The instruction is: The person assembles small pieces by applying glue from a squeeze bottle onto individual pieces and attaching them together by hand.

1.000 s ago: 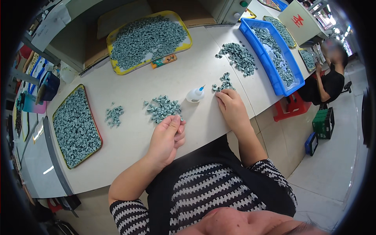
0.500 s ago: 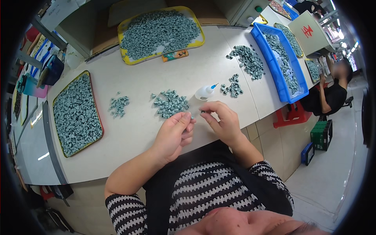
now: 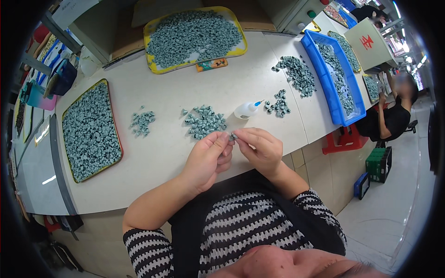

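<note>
Our left hand point(image 3: 206, 160) and right hand point(image 3: 259, 149) had come together at the near table edge, fingertips meeting on one small grey-green part point(image 3: 233, 136). A sec earlier the right hand was out at abt 1 o'clock by the small cluster point(image 3: 278, 105), and the left lay flat beside the middle pile point(image 3: 205, 121); half a sec ago they were already closing in. So we'd picked a piece and brought it in for handwork. Both hands were pinched on that part, thumb and forefinger each side; whether it was one piece or two being mated we couldn't tell, too small.

The white glue bottle point(image 3: 245, 110) lay on its side at 12 o'clock from the hands, untouched, nozzle pointing right. The left tray point(image 3: 117, 139) at 9 o'clock, the yellow tray point(image 3: 241, 44) at 12 and the blue bin point(image 3: 311, 48) at 2 o'clock all stayed put w/ their loads.
</note>
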`<state>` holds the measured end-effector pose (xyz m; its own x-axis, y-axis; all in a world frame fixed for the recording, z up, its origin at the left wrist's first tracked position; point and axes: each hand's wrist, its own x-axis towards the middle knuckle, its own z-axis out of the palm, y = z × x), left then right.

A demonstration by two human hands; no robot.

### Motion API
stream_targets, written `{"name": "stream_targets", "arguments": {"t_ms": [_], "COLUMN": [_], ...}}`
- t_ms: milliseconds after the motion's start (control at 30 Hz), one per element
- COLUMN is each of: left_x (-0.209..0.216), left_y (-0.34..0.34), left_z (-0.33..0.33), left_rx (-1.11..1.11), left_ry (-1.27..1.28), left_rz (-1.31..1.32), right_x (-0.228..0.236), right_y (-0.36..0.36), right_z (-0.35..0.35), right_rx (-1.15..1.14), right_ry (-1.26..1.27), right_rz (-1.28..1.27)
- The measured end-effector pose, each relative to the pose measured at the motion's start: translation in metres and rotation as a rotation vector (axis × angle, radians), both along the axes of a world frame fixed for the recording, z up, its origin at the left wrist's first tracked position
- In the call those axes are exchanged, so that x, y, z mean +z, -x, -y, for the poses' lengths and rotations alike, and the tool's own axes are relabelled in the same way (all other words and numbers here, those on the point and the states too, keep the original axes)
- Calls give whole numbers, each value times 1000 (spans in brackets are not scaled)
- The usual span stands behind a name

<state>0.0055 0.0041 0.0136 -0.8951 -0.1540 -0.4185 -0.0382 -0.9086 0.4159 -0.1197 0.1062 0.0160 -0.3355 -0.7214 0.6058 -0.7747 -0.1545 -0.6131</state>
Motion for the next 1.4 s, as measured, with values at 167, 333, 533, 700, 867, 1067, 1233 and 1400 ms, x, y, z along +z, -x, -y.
{"name": "stream_targets", "arguments": {"t_ms": [167,333,533,700,867,1067,1233,1400], "left_x": [-1,-1,-3,-2,-1,1,2,4], "left_y": [0,-1,-3,-3,-4,-5,-7,-9], "left_z": [0,0,-1,1,3,4,2,4], "left_rx": [34,40,61,69,60,42,59,65], "left_ry": [19,41,72,73,97,25,4,15], "left_rz": [10,9,7,14,32,9,-2,2], "right_x": [-4,-4,-4,-7,-4,-6,-4,-4], "right_y": [2,5,6,4,3,0,-6,-9], "right_z": [3,3,3,3,5,5,5,6], "right_rx": [69,85,108,100,113,85,53,34], "right_ry": [88,91,98,88,91,101,131,103], "right_rz": [-151,-222,-243,-275,-278,-261,-148,-127]}}
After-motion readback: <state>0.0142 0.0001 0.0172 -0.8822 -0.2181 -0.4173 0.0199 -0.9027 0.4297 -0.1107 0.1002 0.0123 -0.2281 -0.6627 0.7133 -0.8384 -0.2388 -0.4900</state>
